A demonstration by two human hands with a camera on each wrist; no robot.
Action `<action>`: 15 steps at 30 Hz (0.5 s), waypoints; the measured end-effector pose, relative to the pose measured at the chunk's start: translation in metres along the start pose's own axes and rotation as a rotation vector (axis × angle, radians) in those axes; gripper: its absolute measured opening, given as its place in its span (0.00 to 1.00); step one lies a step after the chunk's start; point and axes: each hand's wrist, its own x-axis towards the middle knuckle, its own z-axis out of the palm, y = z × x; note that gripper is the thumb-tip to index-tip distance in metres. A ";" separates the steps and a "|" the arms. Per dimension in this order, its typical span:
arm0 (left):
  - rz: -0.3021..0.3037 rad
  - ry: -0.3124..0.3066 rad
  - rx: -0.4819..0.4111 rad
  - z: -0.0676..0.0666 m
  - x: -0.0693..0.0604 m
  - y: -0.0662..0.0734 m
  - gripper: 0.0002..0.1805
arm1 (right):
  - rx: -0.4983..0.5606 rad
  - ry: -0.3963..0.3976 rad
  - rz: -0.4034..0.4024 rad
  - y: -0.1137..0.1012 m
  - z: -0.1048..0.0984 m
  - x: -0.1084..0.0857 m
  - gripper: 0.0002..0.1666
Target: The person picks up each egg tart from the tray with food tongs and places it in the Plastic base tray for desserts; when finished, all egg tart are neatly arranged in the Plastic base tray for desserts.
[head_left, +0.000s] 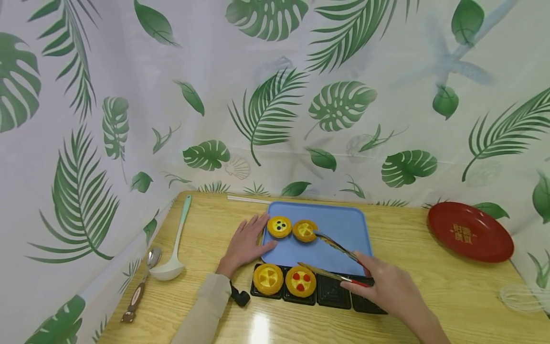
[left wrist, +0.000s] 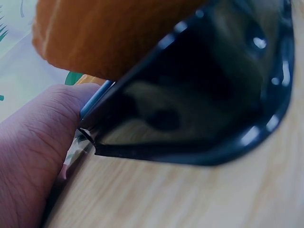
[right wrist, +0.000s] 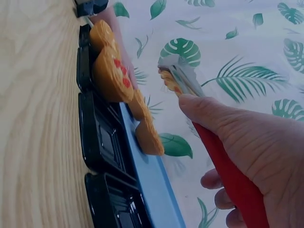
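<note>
Head view: a right hand (head_left: 393,285) is gripping long metal tongs with red handles (head_left: 339,247), its fingers curling round the handles while the two metal arms are standing apart. One tip is reaching the right edge of a round golden-crusted tart with pale yellow wedges (head_left: 303,231); whether it is touching the crust, I cannot tell. The other tip is hovering over the upper edge of a golden tart with three red dots (head_left: 300,282).

The wedge-topped tart is sitting on a flat blue rectangular tray (head_left: 343,220), just right of a golden tart with small dark dots (head_left: 279,228). Both are showing thick, rounded rims and yellow centres. A left hand (head_left: 247,242) is resting at the blue tray's left edge, its fingers lying released and fairly straight, the thumb spreading away.

Nearer the person, a glossy black compartment tray (head_left: 333,292) is holding the red-dotted tart in its second compartment from the left and a golden tart with darker yellow wedges (head_left: 268,279) in the first. Both trays are lying on a light wooden bench (head_left: 206,224).
</note>
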 end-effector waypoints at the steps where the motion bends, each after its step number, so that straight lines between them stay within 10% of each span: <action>1: 0.000 -0.002 0.001 0.000 0.000 0.000 0.51 | -0.008 -0.008 0.016 0.002 0.001 0.002 0.46; 15: -0.004 -0.002 0.009 0.002 0.001 -0.002 0.52 | -0.079 -0.115 0.131 0.016 0.020 0.028 0.50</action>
